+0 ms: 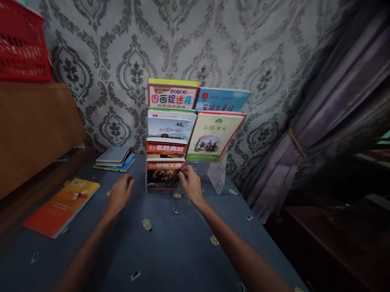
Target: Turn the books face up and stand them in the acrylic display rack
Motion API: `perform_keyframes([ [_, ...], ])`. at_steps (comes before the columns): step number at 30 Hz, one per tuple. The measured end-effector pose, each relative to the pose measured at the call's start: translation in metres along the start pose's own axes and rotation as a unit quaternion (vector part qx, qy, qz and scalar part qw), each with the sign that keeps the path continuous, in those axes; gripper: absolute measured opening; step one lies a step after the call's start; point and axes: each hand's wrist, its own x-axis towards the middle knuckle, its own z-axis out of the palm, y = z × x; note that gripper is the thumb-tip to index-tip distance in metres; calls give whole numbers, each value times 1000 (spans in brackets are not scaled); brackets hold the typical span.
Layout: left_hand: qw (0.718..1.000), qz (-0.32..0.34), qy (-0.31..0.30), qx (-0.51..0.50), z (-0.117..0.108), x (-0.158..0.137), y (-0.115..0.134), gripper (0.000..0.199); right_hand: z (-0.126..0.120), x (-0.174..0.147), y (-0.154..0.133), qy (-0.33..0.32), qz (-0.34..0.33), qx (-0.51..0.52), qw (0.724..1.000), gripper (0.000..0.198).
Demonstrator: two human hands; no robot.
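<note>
Books [216, 138] on one rack [218, 173] show six covers [165, 173].

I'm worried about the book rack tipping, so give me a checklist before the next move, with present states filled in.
1. Clear rack upright on the blue tablecloth: ok.
2. Both hands away from the rack: not ok; the right hand is at the right edge of the lowest front book.
3. Left hand apart from the rack: ok; no book shows in it.
4. Loose books apart from the rack: ok; the orange book and the stack of books lie to its left.
5. Rack's back braced against the wall: cannot tell; books hide it.
</note>
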Motion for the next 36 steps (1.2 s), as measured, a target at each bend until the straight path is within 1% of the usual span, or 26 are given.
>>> perform_keyframes([
  [5, 993, -20, 3, 119, -22, -26, -35, 28, 2, -6, 0, -4, -3, 26, 1000, 13],
  [9, 986, -43, 11, 158, -38, -44, -61, 33, 4, -13, -1, -5, -12, 45, 999, 14],
  [13, 979, -55, 22, 194, -47, -58, -79, 35, 4, -20, -2, 9, -9, 45, 999, 16],
  [16, 972, -57, 30, 228, -49, -67, -86, 36, 3, -25, -3, 14, -13, 54, 998, 16],
  [20, 963, -54, 40, 263, -51, -71, -90, 40, 3, -33, -3, 27, -23, 85, 996, 19],
  [23, 956, -53, 29, 287, -54, -71, -87, 39, 4, -39, -1, 26, -27, 108, 994, 22],
  [25, 945, -65, 19, 319, -56, -71, -82, 40, 5, -43, 0, 21, -25, 113, 993, 24],
  [28, 918, -114, 7, 379, -61, -73, -71, 42, 5, -48, 2, 10, -25, 122, 992, 26],
  [32, 885, -215, -12, 412, -67, -76, -62, 51, 7, -58, 2, -9, -18, 129, 991, 25],
  [34, 876, -250, -19, 411, -71, -77, -61, 56, 11, -65, 3, -24, -13, 131, 991, 24],
  [36, 874, -258, -27, 410, -74, -76, -62, 58, 17, -74, 4, -41, -10, 134, 990, 23],
])
